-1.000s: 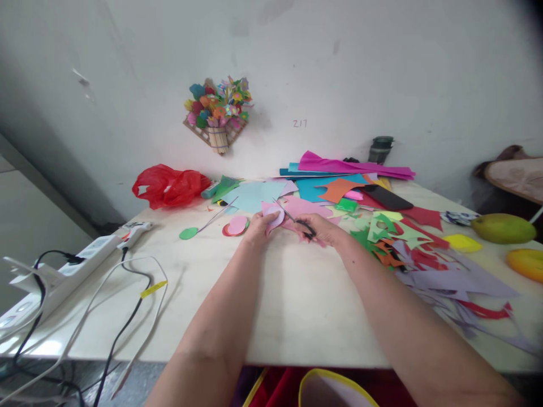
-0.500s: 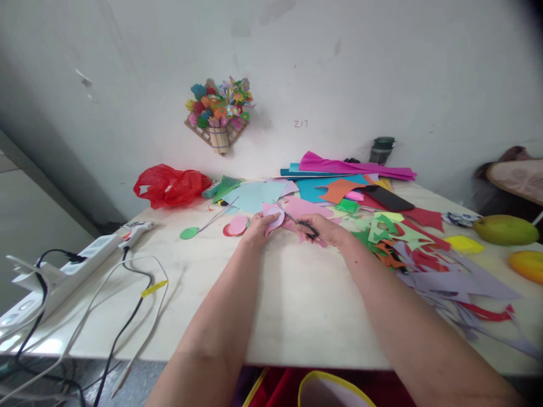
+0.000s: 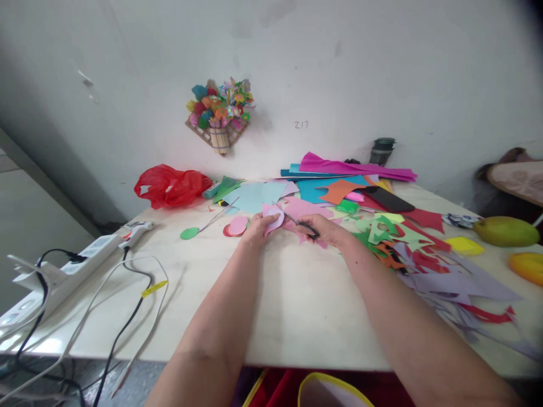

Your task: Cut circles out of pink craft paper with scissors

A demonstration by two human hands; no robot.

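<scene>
Near the middle of the table, my left hand (image 3: 255, 229) pinches a pale lilac rounded piece (image 3: 275, 219) laid over a pink sheet (image 3: 267, 210). My right hand (image 3: 319, 227) grips black-handled scissors (image 3: 313, 230), whose blades point left and away, close to the edge of the lilac piece. Behind the scissors lies a larger pink sheet (image 3: 307, 208). To the left of my left hand is a small stack of pink and red rounded pieces (image 3: 238, 225). A green round piece (image 3: 189, 233) lies further left beside thin wires (image 3: 217, 216).
Coloured scraps (image 3: 424, 254) are heaped on the right, near a black phone (image 3: 388, 199) and a green mango (image 3: 504, 231). A red plastic bag (image 3: 169, 186) sits at the back left. A white power strip (image 3: 91, 254) with cables lies at the left edge. Rolled sheets (image 3: 352, 167) rest along the wall.
Almost nothing differs. Both hands, the scissors and the pieces keep nearly the same positions; the whole view has shifted very slightly.
</scene>
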